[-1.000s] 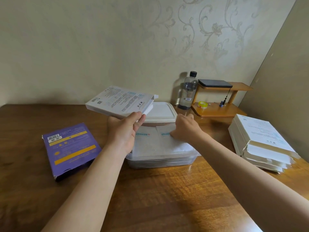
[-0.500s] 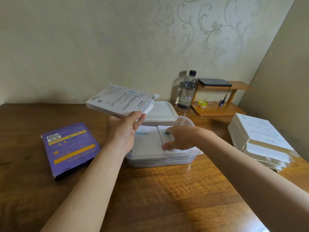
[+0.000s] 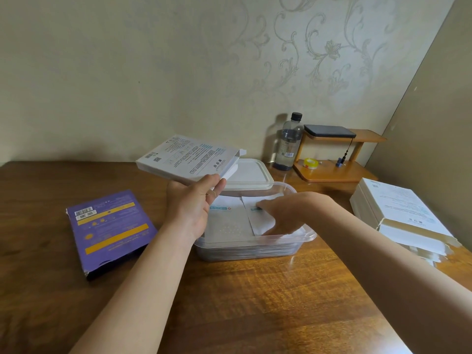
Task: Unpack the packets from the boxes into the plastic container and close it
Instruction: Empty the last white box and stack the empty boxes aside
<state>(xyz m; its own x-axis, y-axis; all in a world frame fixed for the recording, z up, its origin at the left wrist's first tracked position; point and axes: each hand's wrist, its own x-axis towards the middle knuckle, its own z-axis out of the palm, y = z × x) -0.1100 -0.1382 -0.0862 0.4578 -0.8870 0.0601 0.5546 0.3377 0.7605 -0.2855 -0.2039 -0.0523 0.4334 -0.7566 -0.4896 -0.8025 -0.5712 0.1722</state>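
Wooden table (image 3: pixel 255 290), left hand (image 3: pixel 190 208) clamped on fine-printed white box (image 3: pixel 184 157), right hand (image 3: pixel 283 213) spread flat on packets (image 3: pixel 227 223)

left hand (image 3: pixel 190 209) gripping, right hand (image 3: pixel 284 213) flat

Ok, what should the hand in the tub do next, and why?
Probably lift the right hand off the packet and reach for the white box. The packet lies flat in the plastic container, and the left hand holds the box up with its flap open.

White packets (image 3: pixel 227 226) flat in open clear container (image 3: pixel 310 236) — white box (image 3: pixel 186 157) tilted above rim.
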